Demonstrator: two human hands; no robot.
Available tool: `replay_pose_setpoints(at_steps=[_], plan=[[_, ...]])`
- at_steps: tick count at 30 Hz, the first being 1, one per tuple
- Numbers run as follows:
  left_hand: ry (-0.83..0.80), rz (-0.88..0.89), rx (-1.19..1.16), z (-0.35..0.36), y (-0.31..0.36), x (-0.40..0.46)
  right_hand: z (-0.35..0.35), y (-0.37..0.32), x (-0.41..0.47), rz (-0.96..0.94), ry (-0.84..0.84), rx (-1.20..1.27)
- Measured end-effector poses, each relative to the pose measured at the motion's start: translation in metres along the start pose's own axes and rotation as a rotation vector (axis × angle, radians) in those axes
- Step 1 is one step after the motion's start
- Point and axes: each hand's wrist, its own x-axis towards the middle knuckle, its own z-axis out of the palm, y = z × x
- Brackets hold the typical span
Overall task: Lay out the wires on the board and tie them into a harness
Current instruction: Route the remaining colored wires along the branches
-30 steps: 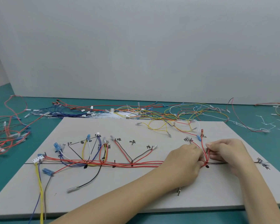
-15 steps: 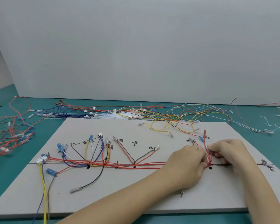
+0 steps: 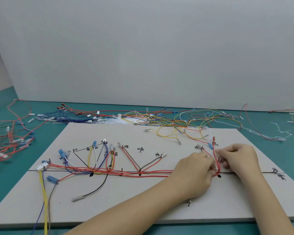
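Note:
A pale grey board (image 3: 159, 206) lies on the teal table, marked with black lines and labels. A bundle of red wires (image 3: 143, 172) runs along its main line, with yellow, blue, white and black branches at the left. My left hand (image 3: 192, 173) pinches the red wires at a branch point (image 3: 217, 172) on the right of the board. My right hand (image 3: 238, 156) pinches the same spot from the other side, fingers curled. A red wire (image 3: 214, 150) rises from there to a red terminal. What lies between my fingertips is hidden.
Loose wires (image 3: 176, 119) in many colours are heaped behind the board, and more red ones (image 3: 8, 141) lie at the left. White cable ties (image 3: 282, 131) are scattered at the right. A small metal pin (image 3: 189, 201) stands near the board's front. A grey wall closes the back.
Both hands stay at the same branch point on the red wires. The camera has tilted slightly, so the board sits a little lower in view.

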Motion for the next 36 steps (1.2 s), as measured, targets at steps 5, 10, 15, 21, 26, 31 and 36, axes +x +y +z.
replay_pose_setpoints(at_steps=[5, 10, 15, 21, 26, 31, 36], plan=[[0.000, 0.008, 0.006, 0.002, 0.000, 0.001, 0.000, -0.004, -0.005, -0.091, 0.013, -0.168], [-0.013, 0.006, 0.016, 0.002, -0.002, 0.001, -0.001, -0.007, -0.006, -0.026, 0.027, -0.299], [-0.072, 0.103, 0.044, -0.011, -0.001, 0.002, -0.001, -0.006, -0.004, -0.031, 0.010, -0.328], [-0.048, -0.039, -0.033, -0.063, -0.016, 0.003, 0.004, -0.009, -0.010, -0.184, 0.084, -0.156], [-0.164, -0.278, 0.015, -0.110, -0.060, -0.009, 0.011, -0.009, -0.014, -0.169, 0.070, -0.187], [-0.079, -0.308, 0.199, -0.124, -0.088, -0.040, 0.009, -0.003, -0.010, -0.108, -0.002, -0.255], [0.046, -0.327, 0.264, -0.146, -0.129, -0.063, 0.008, -0.001, -0.011, -0.120, -0.096, -0.368]])
